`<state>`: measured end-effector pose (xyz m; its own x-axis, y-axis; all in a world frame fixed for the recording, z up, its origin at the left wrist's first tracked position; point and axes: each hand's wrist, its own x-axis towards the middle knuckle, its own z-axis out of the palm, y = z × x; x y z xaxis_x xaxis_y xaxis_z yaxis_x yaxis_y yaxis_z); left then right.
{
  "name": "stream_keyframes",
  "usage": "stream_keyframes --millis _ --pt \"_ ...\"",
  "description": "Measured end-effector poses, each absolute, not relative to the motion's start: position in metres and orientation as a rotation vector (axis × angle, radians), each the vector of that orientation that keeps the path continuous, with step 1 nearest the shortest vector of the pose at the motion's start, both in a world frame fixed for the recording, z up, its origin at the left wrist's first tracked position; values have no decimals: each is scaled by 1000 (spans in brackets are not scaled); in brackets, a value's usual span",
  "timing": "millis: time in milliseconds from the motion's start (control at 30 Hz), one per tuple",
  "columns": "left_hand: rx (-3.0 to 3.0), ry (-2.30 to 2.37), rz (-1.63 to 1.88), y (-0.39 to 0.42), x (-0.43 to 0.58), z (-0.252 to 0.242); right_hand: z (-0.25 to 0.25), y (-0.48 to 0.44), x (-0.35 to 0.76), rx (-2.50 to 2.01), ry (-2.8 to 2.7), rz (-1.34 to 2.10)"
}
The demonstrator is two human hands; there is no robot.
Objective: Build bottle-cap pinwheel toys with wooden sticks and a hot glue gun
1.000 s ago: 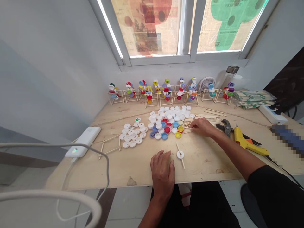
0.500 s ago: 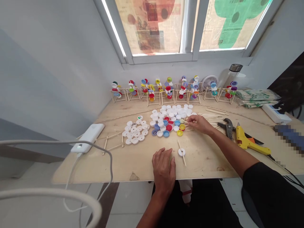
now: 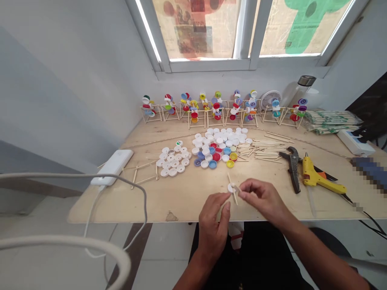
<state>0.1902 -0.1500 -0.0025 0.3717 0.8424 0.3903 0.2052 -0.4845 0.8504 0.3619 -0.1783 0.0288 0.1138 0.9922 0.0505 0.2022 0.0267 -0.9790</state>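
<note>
A white bottle cap (image 3: 230, 188) with a thin wooden stick (image 3: 235, 198) across it lies near the table's front edge. My left hand (image 3: 213, 217) is beside it, its index fingertip at the cap's lower edge and its thumb apart, holding nothing. My right hand (image 3: 263, 198) pinches a short light stick (image 3: 237, 188) by one end, the other end reaching over the cap. Behind the hands are white and coloured caps (image 3: 215, 157), and loose sticks (image 3: 269, 149) lie to their right.
Small stick frames with coloured caps (image 3: 216, 117) line the wall. At right are black-handled pliers (image 3: 293, 169), a yellow glue gun (image 3: 322, 181) and a power strip (image 3: 355, 143). A white power bank (image 3: 113, 167) with a cable and a stick frame (image 3: 145, 180) are at left.
My right hand has come back from the loose sticks to the cap near the front edge, bringing a short stick. My left hand has moved slightly right, up to the cap. The view has shifted slightly.
</note>
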Motion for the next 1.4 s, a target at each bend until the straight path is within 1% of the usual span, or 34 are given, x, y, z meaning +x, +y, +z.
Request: stream_keyframes --millis 100,267,500,600,733,833,933,1133,1267,1400 --pt "1659 856 974 -163 192 8 18 -201 339 -1385 -1201 1030" --pt "1388 913 929 -177 194 5 8 -220 323 -1431 -1122 1023" --pt "1336 976 903 -179 195 1 8 -225 320 -1475 -1222 916" --pt "1433 1014 904 -169 193 1 7 -222 330 -1516 -1278 813" --pt "1815 1098 892 -144 187 -7 1 -211 358 -1608 -1361 608" --pt "2104 1072 901 -125 187 -17 -4 -197 380 -1623 -1490 521" --pt "2275 1037 834 -111 190 -24 -7 -182 396 -1625 -1676 444" --pt "2414 1052 734 -101 197 -27 -15 -162 408 -1575 -1958 365" --pt "2451 1026 731 -100 197 -28 -22 -159 411 -1547 -1977 368" --pt "2342 992 769 -99 199 -28 -26 -158 411 -1546 -1962 336"
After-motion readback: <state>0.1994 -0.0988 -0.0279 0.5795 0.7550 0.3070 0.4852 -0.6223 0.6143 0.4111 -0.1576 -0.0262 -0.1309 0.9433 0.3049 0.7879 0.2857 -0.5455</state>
